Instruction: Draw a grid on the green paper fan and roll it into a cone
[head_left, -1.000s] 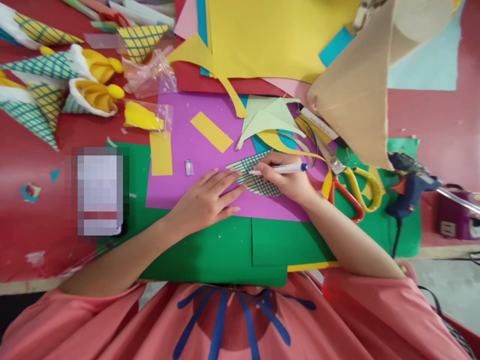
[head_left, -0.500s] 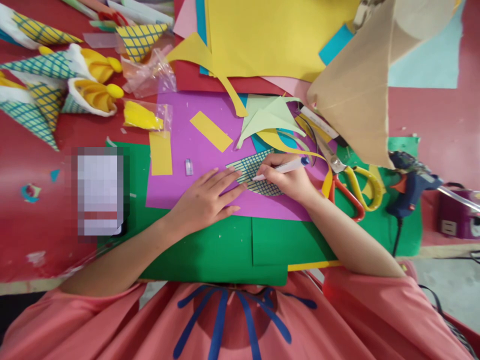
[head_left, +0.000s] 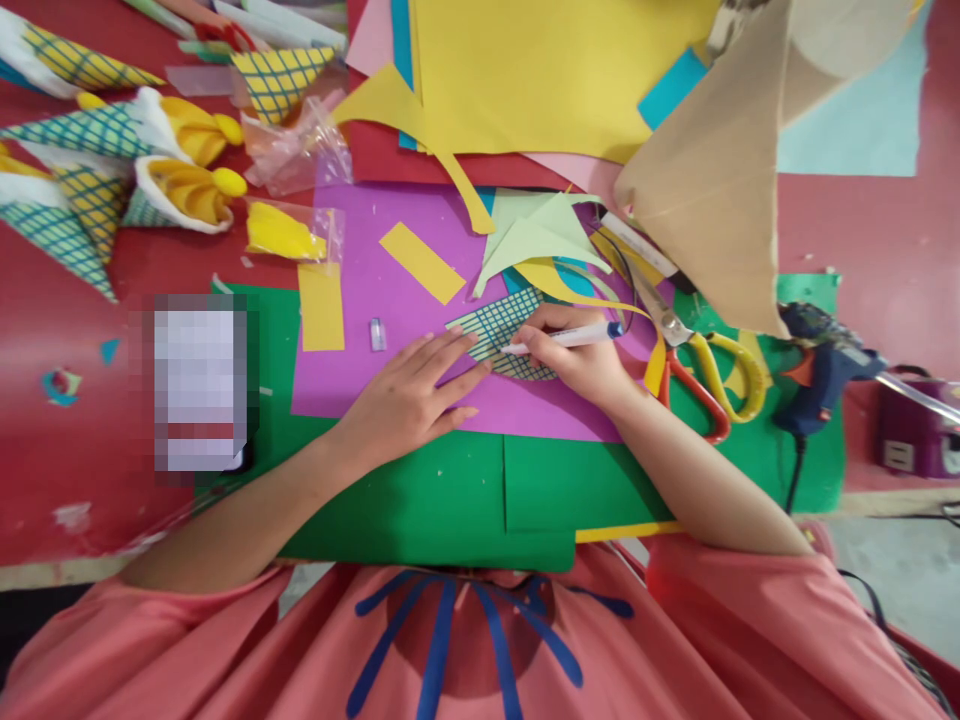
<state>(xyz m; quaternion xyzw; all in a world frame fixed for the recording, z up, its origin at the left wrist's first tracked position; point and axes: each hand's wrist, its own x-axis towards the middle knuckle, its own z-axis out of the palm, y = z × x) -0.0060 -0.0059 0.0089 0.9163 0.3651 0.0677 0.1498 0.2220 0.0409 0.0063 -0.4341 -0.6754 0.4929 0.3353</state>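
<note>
My right hand (head_left: 577,362) grips a white pen with a blue cap (head_left: 568,338), its tip resting on a pale green paper piece covered with a blue grid (head_left: 495,325). That piece lies on a purple sheet (head_left: 375,290). My left hand (head_left: 409,392) lies flat with fingers stretched out, its fingertips pressing the left edge of the grid piece. A green sheet (head_left: 420,500) sits under the purple one.
Scissors with yellow and red handles (head_left: 694,365) lie right of my right hand, a blue glue gun (head_left: 821,375) beyond them. Yellow strips (head_left: 421,262), pale green scraps (head_left: 536,235), grid-patterned paper cones (head_left: 82,190), a large yellow sheet (head_left: 547,70) and a tan paper cone (head_left: 712,180) crowd the red table (head_left: 67,480).
The grid piece has turned and shifted slightly up and left under my left fingertips. The pen has moved a little along the grid. Both arms stay in place.
</note>
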